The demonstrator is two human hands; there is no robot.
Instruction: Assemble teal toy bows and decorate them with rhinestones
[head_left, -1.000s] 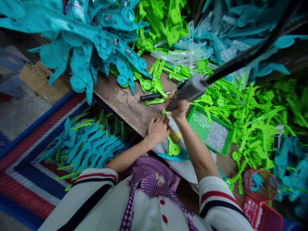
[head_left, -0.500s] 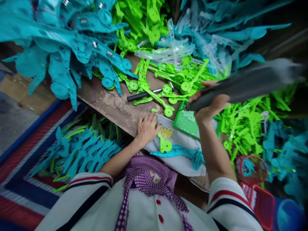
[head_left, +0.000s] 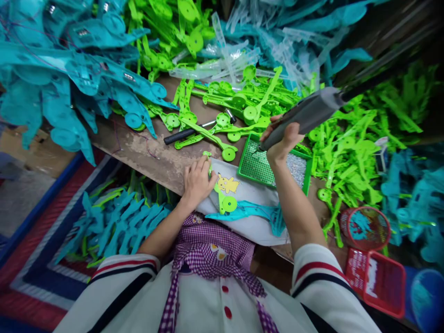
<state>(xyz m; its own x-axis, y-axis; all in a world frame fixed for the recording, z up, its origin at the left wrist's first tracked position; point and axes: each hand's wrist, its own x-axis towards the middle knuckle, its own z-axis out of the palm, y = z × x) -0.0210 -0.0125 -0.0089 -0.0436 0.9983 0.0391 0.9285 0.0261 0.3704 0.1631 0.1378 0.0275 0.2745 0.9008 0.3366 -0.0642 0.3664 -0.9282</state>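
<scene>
My right hand is wrapped round a grey electric screwdriver. The driver slants down to the left, and its thin tip is over the green tray, which has a perforated floor and small silvery screws at its right side. At the left edge of a pale cloth, my left hand has its fingers curled over a lime-green plastic part, mostly hidden by them. Just right of it, another lime-green piece with a round disc rests against a long turquoise plastic part on the cloth.
A black-handled hammer lies among lime-green parts. Turquoise pieces heap at left, clear plastic strips at the back, and more lime-green parts at right. Red baskets stand at lower right. Stacked turquoise parts sit below the bench edge.
The screwdriver has swung down and left in my right hand, its tip now over the tray. My left hand stays by the cloth's left edge; the whole view has shifted slightly.
</scene>
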